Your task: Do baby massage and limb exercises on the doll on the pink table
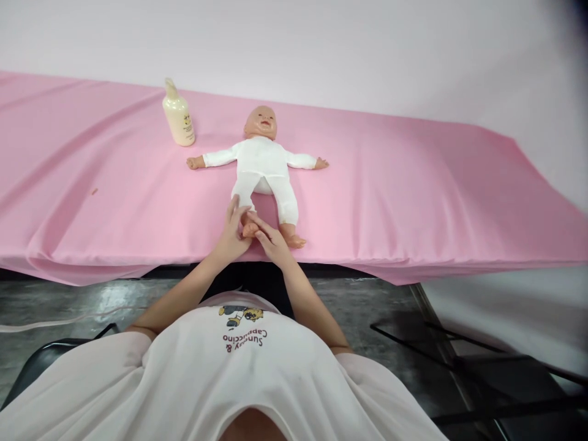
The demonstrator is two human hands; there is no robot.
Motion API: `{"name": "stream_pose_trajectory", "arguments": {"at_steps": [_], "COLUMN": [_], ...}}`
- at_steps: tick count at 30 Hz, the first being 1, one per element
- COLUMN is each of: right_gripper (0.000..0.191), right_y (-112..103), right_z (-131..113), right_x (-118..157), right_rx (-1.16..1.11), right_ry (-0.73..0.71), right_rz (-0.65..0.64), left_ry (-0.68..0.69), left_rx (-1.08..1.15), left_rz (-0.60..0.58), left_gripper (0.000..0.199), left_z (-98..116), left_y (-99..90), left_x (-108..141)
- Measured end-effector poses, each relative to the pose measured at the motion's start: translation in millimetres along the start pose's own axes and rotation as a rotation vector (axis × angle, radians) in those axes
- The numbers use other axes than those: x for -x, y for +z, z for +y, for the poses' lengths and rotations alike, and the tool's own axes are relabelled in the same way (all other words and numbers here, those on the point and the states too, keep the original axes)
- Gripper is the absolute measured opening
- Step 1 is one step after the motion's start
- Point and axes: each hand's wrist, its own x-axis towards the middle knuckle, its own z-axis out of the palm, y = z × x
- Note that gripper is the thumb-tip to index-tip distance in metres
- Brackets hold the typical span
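Note:
A baby doll with a white cloth body lies on its back, arms spread, its head toward the wall. Both of my hands are at its foot on the left side of the view. My left hand has its fingers and thumb closed on that foot from the right. From the left, my right hand wraps round the same foot and lower leg, its fingertips on the ankle. The doll's other foot rests untouched beside my left hand.
A cream pump bottle stands left of the doll's head on the pink cloth. A small brown bit lies at the left. The table's front edge runs just below my hands. Black chairs stand below.

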Motion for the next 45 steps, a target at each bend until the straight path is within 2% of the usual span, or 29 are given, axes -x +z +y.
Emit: {"name": "stream_pose_trajectory", "arguments": {"at_steps": [7, 14, 22, 29, 36, 41, 45], "right_gripper": [0.061, 0.058, 0.08, 0.077, 0.082, 0.075, 0.075], "right_y": [-1.0, 1.3, 2.6, -1.3, -3.1, -4.2, -2.4], "right_z": [0.9, -3.0, 0.7, 0.4, -0.2, 1.1, 7.8], "right_x": [-2.0, 2.8, -1.5, -1.7, -3.2, -1.0, -0.1], "right_rx": [-0.104, -0.182, -0.296, -0.256, -0.269, -0.178, -0.22], "right_ry": [-0.021, -0.035, -0.01, 0.006, 0.011, -0.008, 0.069], "right_rz": [0.072, 0.126, 0.107, 0.04, -0.022, 0.03, -0.011], "left_ry": [0.034, 0.111, 0.182, 0.22, 0.23, 0.212, 0.179], "left_rx": [-0.031, 0.07, 0.235, 0.383, 0.35, 0.267, 0.186], "left_rz": [-0.079, -0.142, -0.173, -0.153, -0.158, -0.158, -0.133], "left_gripper": [0.07, 0.077, 0.048, 0.039, 0.033, 0.041, 0.041], "left_z": [3.4, 1.1, 5.4, 8.1, 11.1, 5.4, -0.3], "left_y": [-2.2, -3.9, -3.1, -4.7, -7.0, -5.6, -4.1], "left_x": [-0.6, -4.7, -4.1, -4.4, -5.9, -4.3, -1.6]}}
